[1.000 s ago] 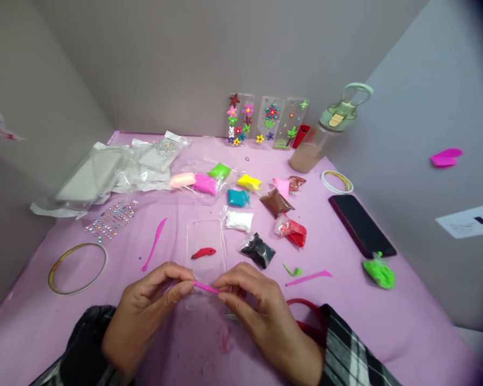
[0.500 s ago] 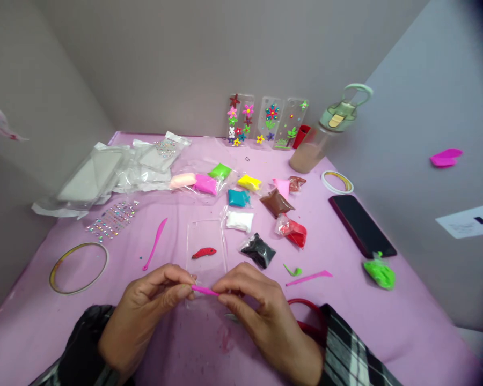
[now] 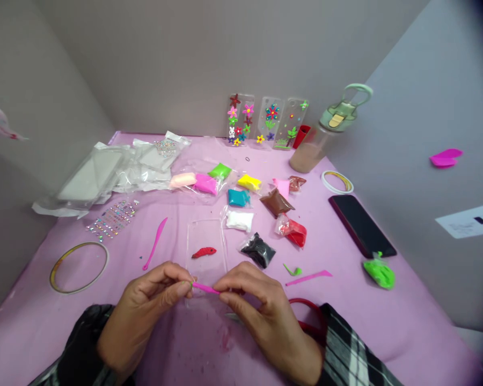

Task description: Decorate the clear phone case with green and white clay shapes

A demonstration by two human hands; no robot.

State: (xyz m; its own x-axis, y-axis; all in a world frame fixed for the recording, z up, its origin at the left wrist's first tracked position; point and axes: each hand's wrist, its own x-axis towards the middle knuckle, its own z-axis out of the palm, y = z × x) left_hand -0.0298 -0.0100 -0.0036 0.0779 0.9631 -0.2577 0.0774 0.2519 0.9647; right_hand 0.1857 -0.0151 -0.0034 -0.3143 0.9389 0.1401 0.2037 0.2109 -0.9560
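Between my two hands is a pink plastic clay tool (image 3: 205, 288), held level. My left hand (image 3: 145, 311) is closed in a pinch at its left end, where a speck of green shows by the fingertips. The other end sits in the closed fingers of my right hand (image 3: 261, 316). Just beyond them a clear phone case (image 3: 206, 231) lies flat, bearing a red fish-shaped clay piece (image 3: 204, 252). Red-handled scissors (image 3: 306, 311) lie partly hidden under my right hand. To its right are a green clay scrap (image 3: 295, 271) and another pink tool (image 3: 309, 277).
Several clay packets, including a black one (image 3: 258, 250), lie mid-table. A third pink tool (image 3: 156, 244), gem stickers (image 3: 112, 220) and a tape roll (image 3: 79, 268) are at left. Decorated cases (image 3: 241, 120) and a bottle (image 3: 317, 134) stand behind; a phone (image 3: 362, 225) is at right.
The pink tool has tilted slightly, and a little green shows more clearly at my left fingertips. Both hands stay almost in place.
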